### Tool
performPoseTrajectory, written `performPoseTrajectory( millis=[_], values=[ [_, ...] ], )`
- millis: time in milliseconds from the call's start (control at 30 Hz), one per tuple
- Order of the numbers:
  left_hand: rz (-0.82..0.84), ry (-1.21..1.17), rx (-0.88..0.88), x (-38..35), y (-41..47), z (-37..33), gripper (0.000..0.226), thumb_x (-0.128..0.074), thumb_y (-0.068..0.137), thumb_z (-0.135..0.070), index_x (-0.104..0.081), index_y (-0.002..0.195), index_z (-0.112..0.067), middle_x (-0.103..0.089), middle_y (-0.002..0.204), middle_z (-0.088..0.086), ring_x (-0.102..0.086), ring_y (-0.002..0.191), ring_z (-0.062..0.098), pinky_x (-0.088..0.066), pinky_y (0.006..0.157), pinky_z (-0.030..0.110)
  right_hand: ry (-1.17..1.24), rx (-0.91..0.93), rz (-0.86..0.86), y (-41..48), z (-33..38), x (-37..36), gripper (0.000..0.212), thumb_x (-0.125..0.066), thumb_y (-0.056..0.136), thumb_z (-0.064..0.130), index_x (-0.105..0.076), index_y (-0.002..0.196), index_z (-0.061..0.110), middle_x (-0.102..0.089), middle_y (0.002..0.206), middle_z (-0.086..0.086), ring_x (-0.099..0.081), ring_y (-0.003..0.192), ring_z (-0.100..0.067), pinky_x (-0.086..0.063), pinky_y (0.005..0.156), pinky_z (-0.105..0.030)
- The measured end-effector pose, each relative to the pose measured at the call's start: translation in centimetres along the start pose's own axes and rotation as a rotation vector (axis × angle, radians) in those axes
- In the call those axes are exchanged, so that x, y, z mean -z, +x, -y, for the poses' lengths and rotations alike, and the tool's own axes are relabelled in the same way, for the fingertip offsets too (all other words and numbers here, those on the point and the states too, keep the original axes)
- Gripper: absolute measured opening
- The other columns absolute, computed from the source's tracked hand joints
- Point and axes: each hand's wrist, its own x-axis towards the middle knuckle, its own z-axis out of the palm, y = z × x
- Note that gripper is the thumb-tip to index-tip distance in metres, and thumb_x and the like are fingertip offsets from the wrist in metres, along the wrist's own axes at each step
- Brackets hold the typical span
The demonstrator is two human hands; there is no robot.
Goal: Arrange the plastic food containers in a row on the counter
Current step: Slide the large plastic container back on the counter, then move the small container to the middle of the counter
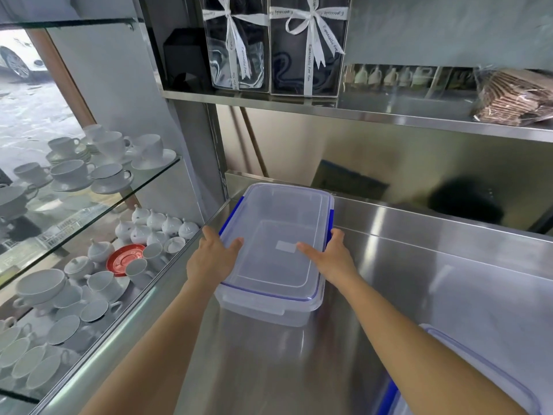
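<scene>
A clear plastic food container [278, 223] with a lid and blue side clips rests on the steel counter [434, 280], near its left edge. My left hand [211, 257] grips the container's left side, thumb on the lid. On the right side my right hand [332, 256] holds it the same way, thumb lying across the lid. A second clear container with a blue clip [490, 381] shows at the bottom right corner, partly hidden behind my right forearm and cut by the frame.
Left of the counter, glass shelves [125, 187] carry several white cups, saucers and a red saucer [125, 260]. A steel shelf [389, 115] above holds ribboned gift boxes [308, 46] and a wrapped stack of wafers [514, 100].
</scene>
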Motion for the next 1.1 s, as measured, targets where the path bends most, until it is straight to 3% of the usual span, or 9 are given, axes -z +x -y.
performPoseTrajectory(
  millis=[167, 267, 433, 567, 700, 867, 1000, 1100],
  values=[
    [-0.031, 0.009, 0.011, -0.5, 0.8, -0.1, 0.052, -0.044, 0.087, -0.056, -0.039, 0.112, -0.010, -0.059, 0.115, 0.014, -0.060, 0.099, 0.038, -0.050, 0.087, 0.050, -0.032, 0.014, -0.029, 0.5, 0.2, 0.1, 0.079, -0.065, 0.076, 0.055, -0.028, 0.136, 0.019, -0.051, 0.136, -0.005, -0.057, 0.117, -0.029, -0.051, 0.095, -0.049],
    [-0.120, 0.145, -0.024, -0.4, 0.4, -0.4, 0.056, -0.044, 0.088, -0.053, -0.044, 0.120, -0.007, -0.056, 0.124, 0.016, -0.053, 0.113, 0.038, -0.042, 0.097, 0.051, -0.038, 0.031, -0.062, -0.1, 0.7, 0.6, 0.074, -0.060, 0.080, 0.056, -0.029, 0.137, 0.020, -0.048, 0.140, -0.005, -0.055, 0.120, -0.028, -0.050, 0.096, -0.051],
    [-0.297, 0.115, -0.260, 0.1, -2.0, -3.3, 0.052, -0.054, 0.088, -0.040, -0.049, 0.123, -0.002, -0.053, 0.128, 0.020, -0.046, 0.119, 0.040, -0.033, 0.100, 0.049, -0.141, 0.081, -0.143, -2.6, -0.4, 3.8, 0.080, -0.055, 0.087, 0.050, -0.016, 0.148, 0.016, -0.025, 0.156, -0.005, -0.033, 0.139, -0.027, -0.034, 0.109, -0.046],
    [-0.313, 0.003, -0.528, -1.4, -7.0, -6.9, 0.051, -0.052, 0.088, -0.039, -0.049, 0.129, -0.008, -0.044, 0.142, 0.015, -0.041, 0.130, 0.034, -0.030, 0.108, 0.047, -0.170, 0.085, -0.201, -5.7, -3.6, 7.0, 0.081, -0.056, 0.087, 0.050, -0.017, 0.148, 0.015, -0.022, 0.158, -0.005, -0.026, 0.142, -0.023, -0.028, 0.113, -0.041],
    [-0.133, -0.107, -0.700, -3.2, -12.4, -9.8, 0.053, -0.051, 0.089, -0.040, -0.046, 0.133, -0.009, -0.044, 0.143, 0.012, -0.041, 0.130, 0.029, -0.030, 0.109, 0.040, -0.245, 0.021, -0.266, -9.3, -6.8, 9.7, 0.082, -0.057, 0.087, 0.048, -0.019, 0.148, 0.009, -0.026, 0.156, -0.009, -0.025, 0.142, -0.026, -0.024, 0.113, -0.041],
    [0.191, -0.071, -0.733, -6.7, -17.8, -10.6, 0.061, -0.052, 0.090, -0.044, -0.035, 0.142, -0.017, -0.040, 0.147, 0.003, -0.038, 0.134, 0.023, -0.031, 0.112, 0.039, -0.342, -0.074, -0.379, -14.2, -10.1, 12.2, 0.070, -0.058, 0.086, 0.046, -0.036, 0.138, 0.006, -0.039, 0.145, -0.015, -0.036, 0.132, -0.034, -0.029, 0.109, -0.045],
    [0.455, -0.015, -0.573, -9.0, -20.9, -9.9, 0.074, -0.052, 0.088, -0.047, -0.021, 0.148, -0.016, -0.034, 0.150, 0.009, -0.034, 0.136, 0.028, -0.031, 0.111, 0.047, -0.553, -0.208, -0.401, -17.3, -12.7, 13.6, 0.071, -0.053, 0.085, 0.054, -0.036, 0.136, 0.007, -0.043, 0.141, -0.017, -0.039, 0.130, -0.035, -0.026, 0.105, -0.043],
    [0.637, -0.066, -0.376, -9.8, -22.1, -9.6, 0.076, -0.053, 0.086, -0.047, -0.021, 0.145, -0.012, -0.045, 0.137, 0.012, -0.049, 0.122, 0.031, -0.042, 0.100, 0.043, -0.598, -0.339, -0.363, -18.9, -14.2, 14.2, 0.076, -0.048, 0.084, 0.059, -0.029, 0.140, 0.012, -0.048, 0.139, -0.016, -0.043, 0.128, -0.034, -0.021, 0.107, -0.047]
  ],
)
